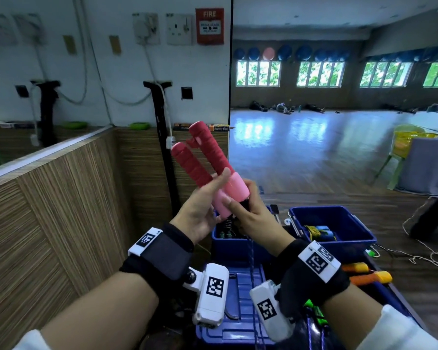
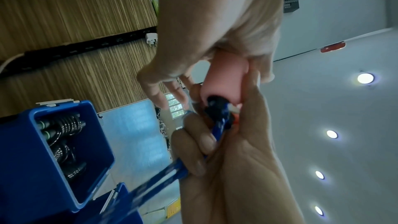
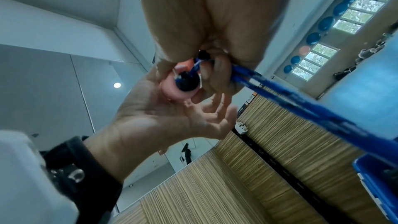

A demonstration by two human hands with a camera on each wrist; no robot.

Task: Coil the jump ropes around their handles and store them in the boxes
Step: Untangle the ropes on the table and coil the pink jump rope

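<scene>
Two red-wrapped handles (image 1: 205, 157) with pink lower ends are held together at chest height, tilted up and away to the left, above the blue boxes. Left hand (image 1: 202, 205) supports them from the left side: thumb laid up along the pink end of the nearer handle, palm open toward the camera, fingers loosely spread beneath. In the right wrist view the left palm cradles the pink end while the fingers stay mostly straight.

Right hand (image 1: 250, 210) is curled round the bottom of the handles, where black end caps show. Its fingers pinch the blue rope (image 2: 219, 125) right at the caps; the rope runs out from under the fingers as two strands side by side, then drops down toward the boxes. In the head view it hangs as a thin dark line (image 1: 252, 274) over the blue lid (image 1: 238, 299) below the wrists.

Left box (image 1: 228, 239) sits open just under the hands, with a black coiled rope (image 2: 64, 132) with green-tipped handles inside. Right box (image 1: 334, 223) stands beside it, holding a blue-handled rope with a yellow cord (image 1: 319, 232). Orange handles (image 1: 364, 274) lie to the right of the right wrist. Wood-grain wall panelling to the left; open hall floor beyond.
</scene>
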